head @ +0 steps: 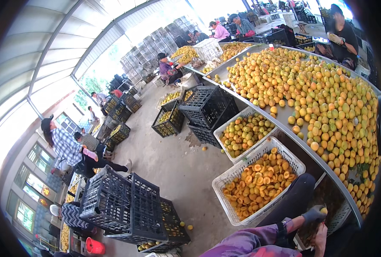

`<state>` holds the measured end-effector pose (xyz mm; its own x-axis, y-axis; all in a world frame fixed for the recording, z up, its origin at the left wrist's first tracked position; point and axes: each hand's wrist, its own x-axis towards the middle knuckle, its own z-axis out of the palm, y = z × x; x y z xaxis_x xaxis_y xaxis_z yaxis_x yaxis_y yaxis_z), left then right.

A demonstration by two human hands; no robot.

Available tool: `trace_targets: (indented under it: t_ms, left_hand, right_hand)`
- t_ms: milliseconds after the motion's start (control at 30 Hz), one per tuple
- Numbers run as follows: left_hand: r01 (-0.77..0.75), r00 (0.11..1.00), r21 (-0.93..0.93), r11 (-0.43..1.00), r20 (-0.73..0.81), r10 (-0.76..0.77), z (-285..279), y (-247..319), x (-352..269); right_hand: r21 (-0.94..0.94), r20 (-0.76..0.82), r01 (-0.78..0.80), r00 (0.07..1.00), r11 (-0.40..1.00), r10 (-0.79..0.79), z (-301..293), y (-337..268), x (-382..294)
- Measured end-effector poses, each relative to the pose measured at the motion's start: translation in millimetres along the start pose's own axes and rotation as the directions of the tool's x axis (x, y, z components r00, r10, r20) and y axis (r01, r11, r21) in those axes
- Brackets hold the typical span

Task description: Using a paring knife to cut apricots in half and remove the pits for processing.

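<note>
In a grey glove, my left hand (314,214) holds a yellow-orange apricot (324,210) at its fingertips, at the lower right. Just below it is my bare right hand (320,237), its fingers bent; what it holds cannot be made out clearly. Beside my knee stands a white plastic crate (221,192) of halved, pitted apricots (258,184). A second white crate (221,133) behind it holds whole apricots (245,135). Whole apricots (335,106) are heaped on the metal-edged table (283,127) along the right.
Black plastic crates (123,202) are stacked at the lower left, others (203,106) beside the table. A red bucket (95,245) stands at the bottom left. A person in a checked shirt (65,144) is at the left; another in black (343,40) sits across the table.
</note>
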<state>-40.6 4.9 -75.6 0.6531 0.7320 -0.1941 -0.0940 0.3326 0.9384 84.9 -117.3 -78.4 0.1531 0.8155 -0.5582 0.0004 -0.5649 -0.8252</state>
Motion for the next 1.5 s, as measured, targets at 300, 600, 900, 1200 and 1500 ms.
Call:
trace_targets:
  t_ms: [300, 600, 900, 1200, 1500]
  left_hand:
    - [0.068, 0.990, -0.315, 0.947, -0.098, -0.103, 15, 3, -7]
    - [0.156, 0.955, -0.549, 0.822, -0.129, -0.267, 25, 4, -9]
    - [0.083, 0.965, 0.132, 0.988, -0.259, -0.047, -7, -11, -3]
    - [0.310, 0.931, -0.653, 0.691, 0.061, -0.360, 9, 32, -25]
    - [-0.049, 0.998, -0.196, 0.979, -0.034, 0.044, 12, 48, -29]
  right_hand:
    - [-0.020, -0.202, 0.343, 0.918, 0.939, -0.340, 29, 4, 13]
    - [0.284, -0.272, 0.322, 0.930, 0.903, -0.246, 45, 0, -5]
    - [-0.271, -0.102, 0.200, 0.967, 0.942, -0.235, 39, -54, -27]
    - [-0.210, -0.324, 0.146, 0.922, 0.967, -0.210, 69, -69, -45]
    - [-0.234, -0.251, 0.114, 0.952, 0.966, -0.173, 56, -77, -62]
